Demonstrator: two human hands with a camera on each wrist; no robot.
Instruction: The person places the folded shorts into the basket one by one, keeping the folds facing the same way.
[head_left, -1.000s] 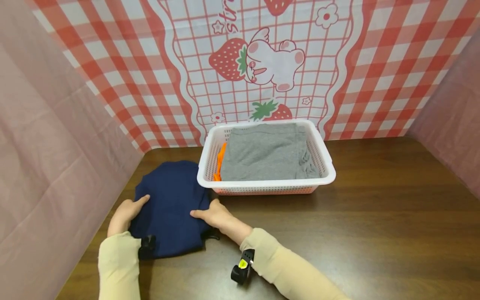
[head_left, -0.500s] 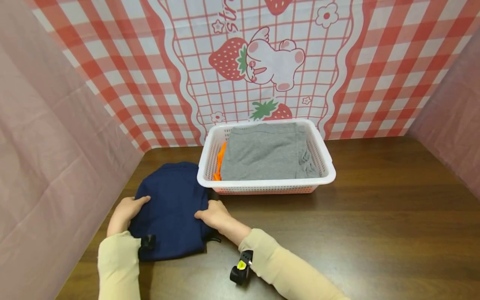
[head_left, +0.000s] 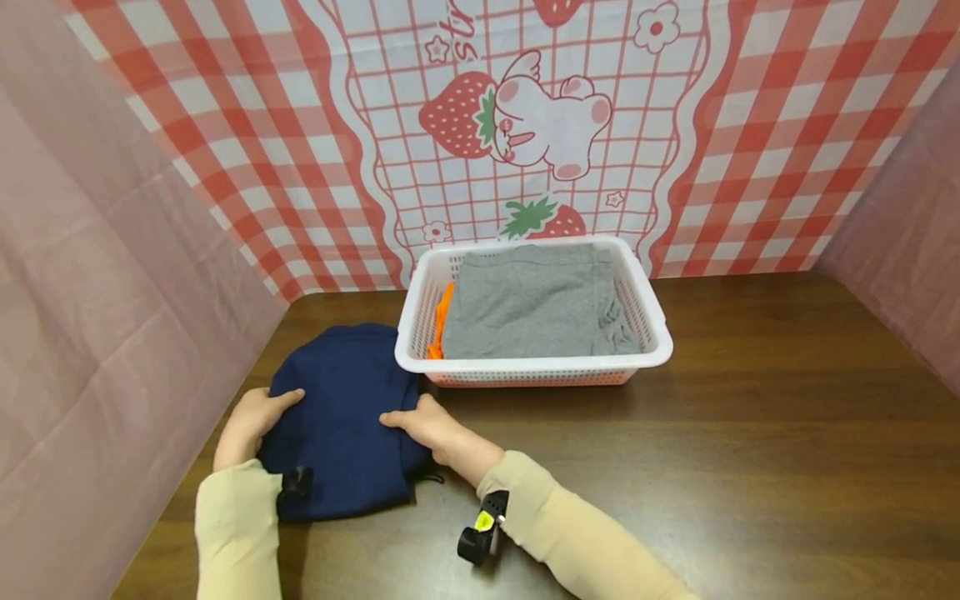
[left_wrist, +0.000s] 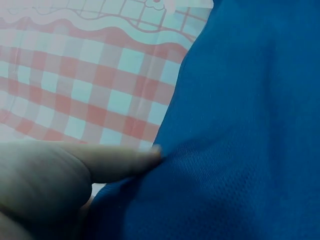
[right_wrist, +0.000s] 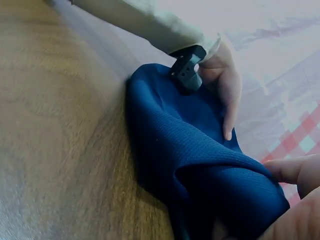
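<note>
A folded navy-blue cloth garment (head_left: 341, 417) lies on the wooden table, left of the basket; its exact kind cannot be told. My left hand (head_left: 251, 421) grips its left edge, thumb on top and fingers hidden beneath. At the opposite edge my right hand (head_left: 435, 429) pinches the cloth, the thumb over the upper layer. In the right wrist view the navy garment (right_wrist: 185, 135) bulges in a fold near the right thumb (right_wrist: 285, 170). The left wrist view has the left thumb (left_wrist: 125, 162) pressing on the cloth's edge. A dark cord end sticks out near the right hand.
A white perforated basket (head_left: 532, 364) stands at the back, holding folded grey cloth (head_left: 532, 304) and something orange (head_left: 441, 321). Its left end is close to the navy garment. A red-checked curtain (head_left: 810, 142) hangs behind, and a pink cloth wall (head_left: 112, 292) borders the left.
My right hand slid slightly right along the navy garment, then came back a little left with its thumb further over the cloth. The left hand has barely moved. The basket stayed put.
</note>
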